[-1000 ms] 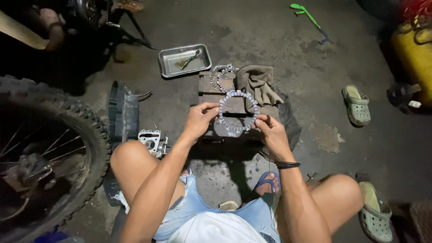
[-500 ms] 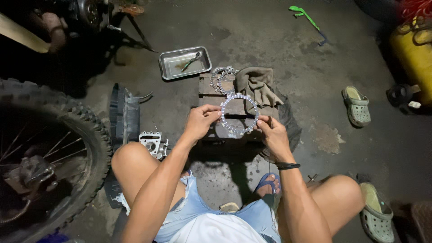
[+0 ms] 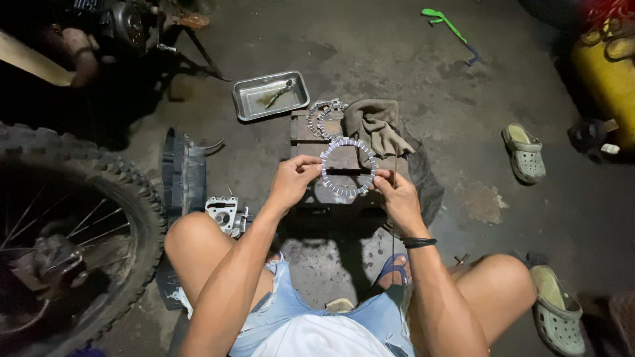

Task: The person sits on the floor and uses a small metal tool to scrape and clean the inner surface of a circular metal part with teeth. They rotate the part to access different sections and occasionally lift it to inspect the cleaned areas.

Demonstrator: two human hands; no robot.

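Observation:
I hold a toothed metal ring plate [image 3: 348, 143] up in front of me with both hands. My left hand [image 3: 292, 180] pinches its left edge and my right hand [image 3: 397, 196] pinches its right edge. Below the ring stands a wooden block [image 3: 305, 129] on the concrete floor. More toothed ring plates [image 3: 324, 112] lie stacked at the block's far end, beside a brown rag [image 3: 375, 123]. I am squatting, with both knees at the bottom of the view.
A steel tray [image 3: 246, 106] holding a small tool lies beyond the block. A knobby motorcycle wheel [image 3: 142, 205] fills the left side. A metal engine part [image 3: 225, 213] sits by my left knee. Clogs [image 3: 524, 152] and a yellow container [image 3: 605, 76] are at right.
The ring plate in my hands has shifted slightly, rising a little off the block. My hands keep the same grip.

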